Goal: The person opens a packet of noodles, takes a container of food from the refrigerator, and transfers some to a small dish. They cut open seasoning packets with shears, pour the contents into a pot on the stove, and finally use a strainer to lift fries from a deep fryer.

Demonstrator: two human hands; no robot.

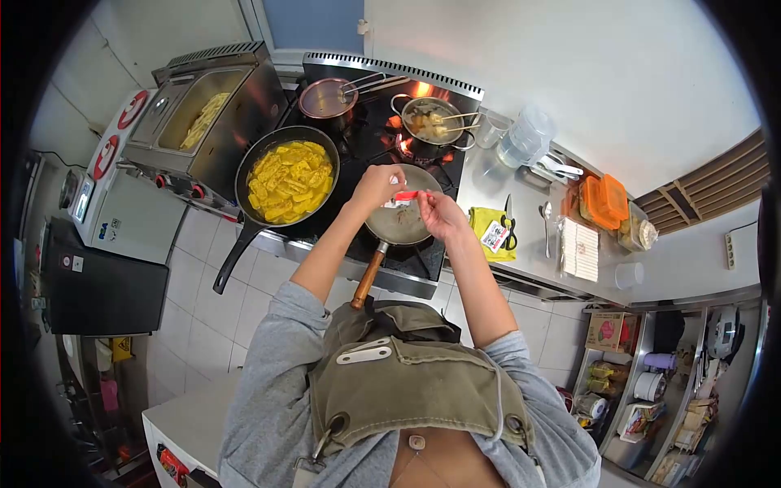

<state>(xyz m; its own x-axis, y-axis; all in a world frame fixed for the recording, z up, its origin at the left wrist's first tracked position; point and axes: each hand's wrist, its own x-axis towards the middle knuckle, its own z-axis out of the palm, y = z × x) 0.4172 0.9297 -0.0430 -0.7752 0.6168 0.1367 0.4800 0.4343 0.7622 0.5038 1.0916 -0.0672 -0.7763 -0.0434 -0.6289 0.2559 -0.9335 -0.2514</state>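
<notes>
Over a round pan with a pale grey inside [407, 230] and a brown wooden handle [370, 276], both bare hands meet at a small red-and-white packet [407, 196]. The right hand [442, 215] pinches the packet's red end between thumb and fingers. The left hand [378, 186] has its fingertips pressed together close beside it; I cannot tell whether they grip part of the packet.

The grey pan sits at the front of a black stovetop [373, 115], its handle pointing towards the person. Just to its left, a large black frying pan [281, 133] holds yellow, sauce-coated pieces of food [289, 183]. Behind are a copper-coloured pot [321, 99] and, over flames, a two-handled metal pot [427, 102] with wooden sticks [457, 128] in it.

On the counter to the right, a white packet with red print [494, 237] and black-handled scissors [510, 236] lie on a yellow-green cloth [486, 216].
</notes>
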